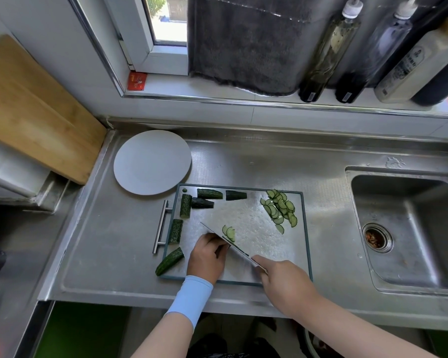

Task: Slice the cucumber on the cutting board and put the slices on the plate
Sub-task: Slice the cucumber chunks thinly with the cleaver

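Right hand (285, 280) grips knife (239, 251); left hand (207, 257) holds cucumber (219, 250).

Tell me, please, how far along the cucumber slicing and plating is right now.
Done: a pile of slices lies at the cutting board's right side. In hand: the right hand holds the knife mid-cut, the left hand curled beside the blade, a few fresh slices next to it. Left: six unsliced chunks wait on the board's left, and the plate holds nothing yet.
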`<state>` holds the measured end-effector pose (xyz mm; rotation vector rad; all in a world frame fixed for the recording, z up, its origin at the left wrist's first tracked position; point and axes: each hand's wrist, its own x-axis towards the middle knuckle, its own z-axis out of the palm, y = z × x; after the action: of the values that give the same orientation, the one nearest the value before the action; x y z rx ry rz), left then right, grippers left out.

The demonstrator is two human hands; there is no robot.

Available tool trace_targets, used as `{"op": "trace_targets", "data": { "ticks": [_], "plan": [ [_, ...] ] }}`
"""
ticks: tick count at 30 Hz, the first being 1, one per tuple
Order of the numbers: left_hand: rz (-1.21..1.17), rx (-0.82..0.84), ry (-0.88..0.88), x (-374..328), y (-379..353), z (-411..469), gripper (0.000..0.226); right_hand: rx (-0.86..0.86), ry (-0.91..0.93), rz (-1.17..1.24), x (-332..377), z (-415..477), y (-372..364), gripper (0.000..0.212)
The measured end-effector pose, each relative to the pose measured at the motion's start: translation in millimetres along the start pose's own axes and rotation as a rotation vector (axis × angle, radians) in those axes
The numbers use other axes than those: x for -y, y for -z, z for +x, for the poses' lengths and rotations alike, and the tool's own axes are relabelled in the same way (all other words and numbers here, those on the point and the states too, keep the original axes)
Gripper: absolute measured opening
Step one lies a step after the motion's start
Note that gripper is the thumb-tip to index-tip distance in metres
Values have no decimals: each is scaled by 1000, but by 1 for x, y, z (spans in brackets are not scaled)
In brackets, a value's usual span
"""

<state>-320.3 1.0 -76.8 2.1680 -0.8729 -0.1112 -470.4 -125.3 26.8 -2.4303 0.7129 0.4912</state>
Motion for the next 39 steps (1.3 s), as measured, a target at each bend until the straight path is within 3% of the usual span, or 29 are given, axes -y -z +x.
{"op": "trace_targets", "data": {
  "ticks": [16,39],
  "plan": [
    [19,14,20,5,-5,-3,20,31,-28,65,21,36,-9,34],
    [18,-3,34,2,-2,-2,17,19,-7,38,-4,0,-1,25]
  ]
}}
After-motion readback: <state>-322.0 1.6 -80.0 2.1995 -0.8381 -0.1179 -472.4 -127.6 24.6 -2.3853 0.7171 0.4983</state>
